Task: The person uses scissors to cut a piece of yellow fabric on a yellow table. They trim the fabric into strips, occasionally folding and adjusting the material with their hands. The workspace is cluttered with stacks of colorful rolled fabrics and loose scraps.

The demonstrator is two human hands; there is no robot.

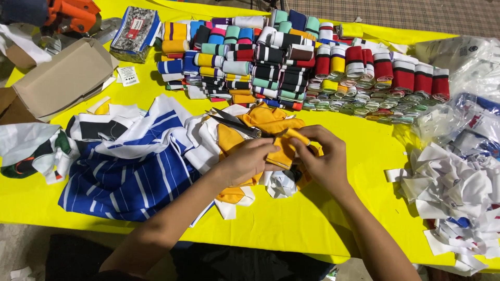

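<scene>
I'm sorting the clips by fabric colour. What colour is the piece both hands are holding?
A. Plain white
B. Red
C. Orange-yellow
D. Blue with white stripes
C: the left hand and right hand both grip an orange-yellow fabric piece; the blue striped cloth lies untouched beside them.

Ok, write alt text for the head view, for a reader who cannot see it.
Both hands, left hand and right hand, grip a folded piece of yellow fabric over a yellow table. Scissors lie just behind it, blue and white striped cloth lies to the left, and rows of folded striped knit bands line the far side.
</scene>
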